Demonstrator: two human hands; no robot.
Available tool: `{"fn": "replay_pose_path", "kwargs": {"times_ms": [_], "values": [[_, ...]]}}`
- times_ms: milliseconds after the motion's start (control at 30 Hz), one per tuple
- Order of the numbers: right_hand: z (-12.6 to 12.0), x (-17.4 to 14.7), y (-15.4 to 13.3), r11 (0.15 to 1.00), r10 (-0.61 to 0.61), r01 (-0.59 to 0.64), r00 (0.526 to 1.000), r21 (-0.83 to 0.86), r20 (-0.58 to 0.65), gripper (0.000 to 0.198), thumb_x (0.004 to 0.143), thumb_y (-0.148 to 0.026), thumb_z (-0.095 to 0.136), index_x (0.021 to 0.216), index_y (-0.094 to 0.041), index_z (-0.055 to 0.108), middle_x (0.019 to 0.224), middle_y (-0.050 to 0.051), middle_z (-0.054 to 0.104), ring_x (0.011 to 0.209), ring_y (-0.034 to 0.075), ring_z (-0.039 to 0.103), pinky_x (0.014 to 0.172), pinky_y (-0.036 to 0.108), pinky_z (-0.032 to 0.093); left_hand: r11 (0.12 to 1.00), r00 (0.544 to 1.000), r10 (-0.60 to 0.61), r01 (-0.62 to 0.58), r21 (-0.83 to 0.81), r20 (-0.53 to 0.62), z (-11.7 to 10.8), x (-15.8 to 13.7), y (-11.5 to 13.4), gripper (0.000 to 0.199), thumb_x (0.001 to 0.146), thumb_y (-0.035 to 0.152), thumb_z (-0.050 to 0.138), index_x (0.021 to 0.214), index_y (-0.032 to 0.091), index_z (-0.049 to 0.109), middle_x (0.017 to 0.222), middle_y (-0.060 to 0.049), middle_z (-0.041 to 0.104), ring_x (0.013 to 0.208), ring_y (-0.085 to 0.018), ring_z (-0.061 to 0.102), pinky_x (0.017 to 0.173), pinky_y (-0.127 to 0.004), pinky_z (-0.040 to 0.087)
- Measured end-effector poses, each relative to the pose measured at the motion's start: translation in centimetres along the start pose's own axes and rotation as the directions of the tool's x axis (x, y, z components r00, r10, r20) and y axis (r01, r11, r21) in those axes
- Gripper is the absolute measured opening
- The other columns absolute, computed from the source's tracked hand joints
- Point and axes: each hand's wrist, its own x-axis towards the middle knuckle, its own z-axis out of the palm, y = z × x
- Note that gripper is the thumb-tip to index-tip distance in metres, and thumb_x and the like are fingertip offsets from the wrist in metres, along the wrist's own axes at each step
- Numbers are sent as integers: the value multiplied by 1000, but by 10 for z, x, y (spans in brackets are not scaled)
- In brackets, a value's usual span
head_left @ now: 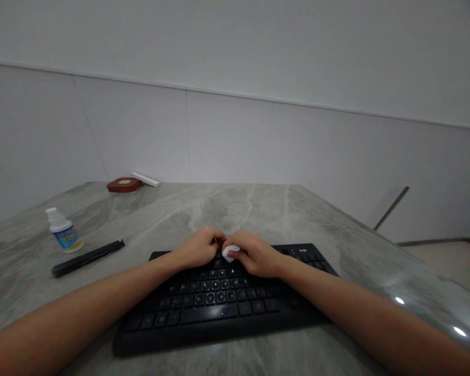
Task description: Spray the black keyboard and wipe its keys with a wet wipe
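A black keyboard point(209, 313) lies on the marbled table, its key rows facing me. Over its back edge, my right hand point(256, 256) pinches a crumpled white tissue point(231, 253) between thumb and fingers; it could also be a small cloth. My left hand point(199, 247) rests on the back rows just beside it, with curled fingers reaching towards the right hand. Whatever those left fingertips grip, if anything, is hidden. Both forearms cross above the keyboard's sides and cover some of its keys.
On the left stand a white bottle point(66, 235) with a colourful label and, lying before it, a long slim black object point(88, 257). A reddish-brown box point(123, 185) and a white bar point(145, 179) lie at the table's point(254, 209) far edge, near the wall point(227, 141).
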Motion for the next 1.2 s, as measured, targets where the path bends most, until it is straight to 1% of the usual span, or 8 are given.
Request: {"fn": "replay_pose_path", "kwargs": {"times_ms": [67,233,400,567,733,900,1067,1200], "values": [[2,0,-1,1000,7,-7,1000,-26,-20,16,89,-14,51,97,-18,64,91,6,68,87,18,61,83,33,46,1000,1000,-5,5,0,-1,0,0,1,29,74,9,43,80,15,70,77,-3,70,74,-18,61,67,-26,41],[3,0,1,995,90,-94,992,-44,-91,13,88,-16,54,96,-19,64,91,6,68,87,18,61,82,33,46,1000,999,-20,21,11,-24,-1,-1,4,26,74,9,44,78,15,69,73,-2,67,71,-17,59,65,-26,40],[0,-1,1,997,72,-69,995,37,-75,17,83,-11,57,96,-18,65,94,6,69,87,18,62,81,31,48,999,998,-39,40,17,-49,-2,-2,6,24,72,7,46,81,15,68,74,-2,67,71,-17,59,66,-25,41],[-2,-1,-2,993,91,-89,995,80,-31,22,78,-9,60,96,-19,65,93,4,70,86,18,63,80,30,48,1000,1000,-4,4,19,-17,-2,-4,7,20,71,9,49,77,16,66,74,-1,65,71,-16,58,64,-24,40],[-2,-2,-3,992,121,-118,990,41,-71,21,79,-10,58,97,-18,65,93,5,69,86,18,63,80,30,47,1000,1000,17,-17,5,-11,-2,-4,6,19,72,10,48,76,16,66,74,-2,65,72,-16,58,65,-25,41],[-3,-3,-3,993,100,-98,994,67,-34,22,77,-9,58,95,-19,65,89,3,69,81,16,63,75,28,47,1000,1000,23,-23,-8,-3,-3,-4,6,21,70,9,48,77,15,66,74,-3,65,72,-17,59,65,-25,41],[-2,-2,0,979,200,-204,970,-18,-139,21,75,-7,56,90,-18,65,85,4,68,79,17,61,73,29,45,999,1000,29,-29,-25,4,-2,-4,5,23,71,8,48,79,17,67,75,-1,66,71,-15,58,68,-25,42],[-1,0,2,949,310,-314,940,-6,-143,18,74,-8,58,86,-18,66,82,3,69,75,17,61,71,28,44,998,999,53,-53,-25,1,-1,-5,6,18,76,12,51,82,17,68,78,-1,64,70,-15,56,67,-24,41]]}}
